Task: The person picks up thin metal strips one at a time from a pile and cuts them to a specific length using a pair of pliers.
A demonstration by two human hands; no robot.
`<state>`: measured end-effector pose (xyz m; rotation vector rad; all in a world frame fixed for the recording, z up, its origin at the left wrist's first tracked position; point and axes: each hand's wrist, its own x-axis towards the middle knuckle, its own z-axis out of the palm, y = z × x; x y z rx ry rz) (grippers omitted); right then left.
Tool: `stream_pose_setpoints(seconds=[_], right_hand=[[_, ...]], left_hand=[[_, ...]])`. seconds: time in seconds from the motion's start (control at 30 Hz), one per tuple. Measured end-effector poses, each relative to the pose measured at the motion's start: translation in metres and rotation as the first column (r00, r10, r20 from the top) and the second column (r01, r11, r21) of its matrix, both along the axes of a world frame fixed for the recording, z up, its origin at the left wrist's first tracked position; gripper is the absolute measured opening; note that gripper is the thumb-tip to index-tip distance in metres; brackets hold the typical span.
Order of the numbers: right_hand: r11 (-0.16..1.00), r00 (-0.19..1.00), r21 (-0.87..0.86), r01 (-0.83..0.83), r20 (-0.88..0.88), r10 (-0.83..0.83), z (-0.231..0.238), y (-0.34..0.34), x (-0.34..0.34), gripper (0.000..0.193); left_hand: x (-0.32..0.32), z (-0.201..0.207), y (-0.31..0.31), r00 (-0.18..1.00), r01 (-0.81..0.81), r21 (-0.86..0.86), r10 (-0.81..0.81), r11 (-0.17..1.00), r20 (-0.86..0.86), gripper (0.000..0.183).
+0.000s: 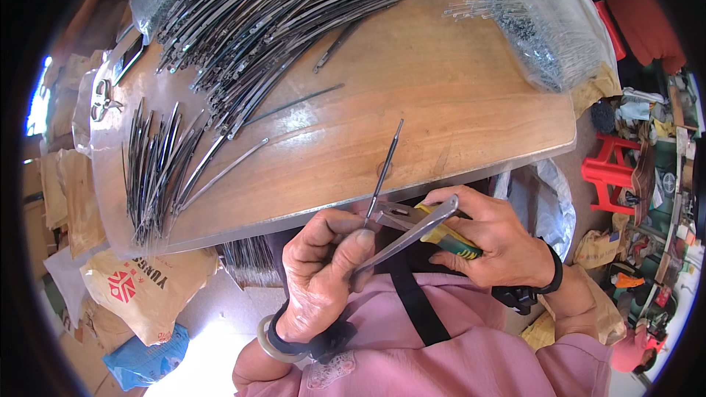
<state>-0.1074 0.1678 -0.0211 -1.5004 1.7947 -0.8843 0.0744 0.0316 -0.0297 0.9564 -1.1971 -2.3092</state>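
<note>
My left hand (323, 265) is closed, thumb and fingers pinching a thin dark metal strip (384, 173) that points up and away over the table's near edge. A wider, shiny metal strip (412, 237) runs from beside that hand toward the right, passing in front of the pliers; whether the two strips are joined, I cannot tell. My right hand (485, 239) grips pliers (452, 241) with yellow and green handles. The pliers' jaws lie close to the left fingertips, by the dark strip's lower end. Fingers hide whether they bite on it.
A large heap of dark metal strips (250, 22) covers the table's far left, with a smaller bunch (154, 169) nearer. At far right lies a plastic bag of thin wires (544, 29). Scissors (104, 99) rest at the left edge. A red stool (610, 173) stands to the right.
</note>
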Motion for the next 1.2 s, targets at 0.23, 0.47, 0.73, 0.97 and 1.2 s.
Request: stream_pose_setpoints(seconds=[0.23,0.47,0.73,0.97,1.2], right_hand=[[0.99,0.988,-0.013,-0.142,-0.071,0.14,0.003,-0.003,-0.002,0.041],[0.953,0.922,-0.031,-0.301,-0.264,0.283,-0.003,-0.022,0.008,0.031],[0.966,0.937,-0.218,-0.139,-0.345,0.057,0.019,-0.06,-0.04,0.031],[0.94,0.501,-0.284,-0.187,-0.851,-0.157,0.019,-0.114,-0.151,0.027],[0.889,0.513,-0.441,-0.125,-0.796,-0.323,0.058,-0.109,-0.126,0.027]], left_hand=[[0.004,-0.004,-0.001,0.993,0.081,-0.115,-0.07,0.99,0.1,0.006],[0.026,-0.009,-0.003,0.99,-0.053,-0.11,0.067,0.992,0.125,0.006],[0.063,0.001,-0.064,0.908,-0.082,-0.474,0.262,0.877,0.328,0.007],[0.068,0.003,-0.13,0.74,0.523,-0.834,0.58,-0.176,0.341,0.03],[-0.001,0.029,-0.104,0.931,0.218,-0.787,0.119,0.578,0.346,0.014]])
